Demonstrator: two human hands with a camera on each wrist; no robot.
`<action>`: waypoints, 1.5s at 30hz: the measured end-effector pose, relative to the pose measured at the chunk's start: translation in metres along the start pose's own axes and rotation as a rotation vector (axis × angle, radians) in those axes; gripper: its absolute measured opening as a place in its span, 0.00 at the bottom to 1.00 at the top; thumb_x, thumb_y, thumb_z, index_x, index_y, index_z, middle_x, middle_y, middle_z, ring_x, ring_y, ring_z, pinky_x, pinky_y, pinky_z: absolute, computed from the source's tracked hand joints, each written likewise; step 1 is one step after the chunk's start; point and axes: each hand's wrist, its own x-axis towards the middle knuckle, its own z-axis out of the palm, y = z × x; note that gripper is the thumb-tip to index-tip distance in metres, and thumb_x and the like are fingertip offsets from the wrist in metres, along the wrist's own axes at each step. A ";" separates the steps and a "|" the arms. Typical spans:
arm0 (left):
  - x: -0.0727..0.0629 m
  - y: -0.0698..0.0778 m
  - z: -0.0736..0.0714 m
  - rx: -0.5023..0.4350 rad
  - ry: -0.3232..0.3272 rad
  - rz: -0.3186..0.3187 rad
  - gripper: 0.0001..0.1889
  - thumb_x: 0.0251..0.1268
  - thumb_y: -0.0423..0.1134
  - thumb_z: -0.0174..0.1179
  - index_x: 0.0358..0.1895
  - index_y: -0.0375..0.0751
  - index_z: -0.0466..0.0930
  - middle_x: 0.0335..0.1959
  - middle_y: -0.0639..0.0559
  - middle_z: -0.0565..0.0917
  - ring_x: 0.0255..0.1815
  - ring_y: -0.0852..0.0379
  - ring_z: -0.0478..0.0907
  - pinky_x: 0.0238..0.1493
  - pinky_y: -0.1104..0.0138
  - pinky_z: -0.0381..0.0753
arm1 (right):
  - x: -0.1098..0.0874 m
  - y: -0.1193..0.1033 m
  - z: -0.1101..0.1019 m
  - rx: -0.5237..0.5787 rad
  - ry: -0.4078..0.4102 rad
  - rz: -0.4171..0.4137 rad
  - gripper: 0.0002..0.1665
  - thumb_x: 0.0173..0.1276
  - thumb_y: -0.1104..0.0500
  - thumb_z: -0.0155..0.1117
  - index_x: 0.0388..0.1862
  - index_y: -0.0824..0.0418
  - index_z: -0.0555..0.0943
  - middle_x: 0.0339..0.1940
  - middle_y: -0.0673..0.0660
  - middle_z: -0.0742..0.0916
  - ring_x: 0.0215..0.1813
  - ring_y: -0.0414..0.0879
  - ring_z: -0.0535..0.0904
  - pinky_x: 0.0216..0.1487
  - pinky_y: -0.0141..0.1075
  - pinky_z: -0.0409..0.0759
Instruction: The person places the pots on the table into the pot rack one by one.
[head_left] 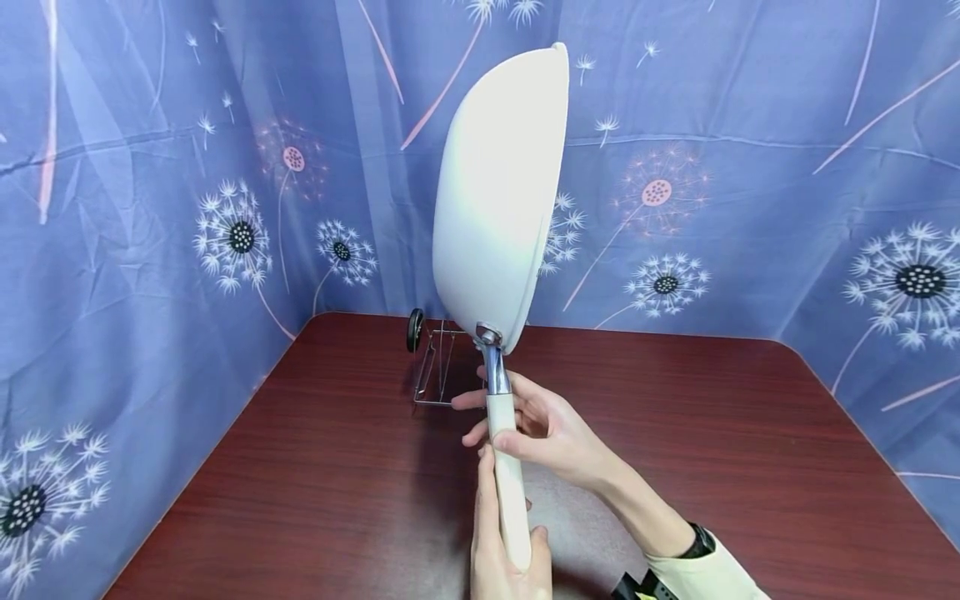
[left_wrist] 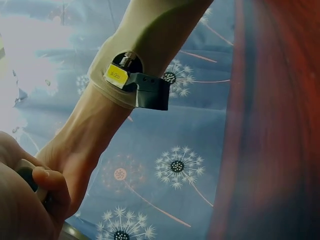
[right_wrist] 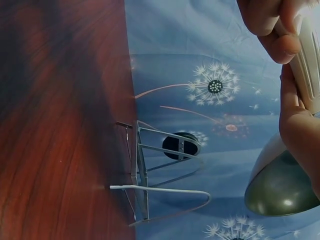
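Observation:
A frying pan with a deep white bowl is held upright on edge above the table, its rim facing right. Its cream handle points down toward me, joined to the bowl by a metal collar. My left hand grips the lower end of the handle. Higher up, my right hand holds the handle, the thumb across its near side and the fingers spread behind it. The right wrist view shows part of the grey-green inside of the pan. Part of the left hand's grip is hidden.
A wire rack with a round black piece stands on the dark red wooden table, behind the pan and partly hidden. Blue dandelion-print curtains enclose the table's back and sides.

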 end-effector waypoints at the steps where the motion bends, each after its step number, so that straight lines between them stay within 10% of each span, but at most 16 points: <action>1: 0.000 0.000 0.000 0.001 0.007 0.001 0.57 0.35 0.17 0.64 0.78 0.46 0.54 0.59 0.47 0.77 0.42 0.66 0.77 0.35 0.71 0.77 | 0.001 0.001 0.000 0.016 -0.007 0.000 0.41 0.71 0.70 0.57 0.79 0.61 0.54 0.66 0.65 0.79 0.51 0.49 0.86 0.47 0.41 0.85; 45: -0.012 -0.015 0.003 0.070 0.008 -0.092 0.59 0.34 0.20 0.64 0.80 0.48 0.49 0.60 0.45 0.75 0.43 0.68 0.74 0.34 0.71 0.76 | 0.002 0.033 0.000 0.163 -0.090 0.043 0.32 0.73 0.73 0.50 0.74 0.68 0.57 0.65 0.62 0.80 0.49 0.46 0.86 0.49 0.38 0.84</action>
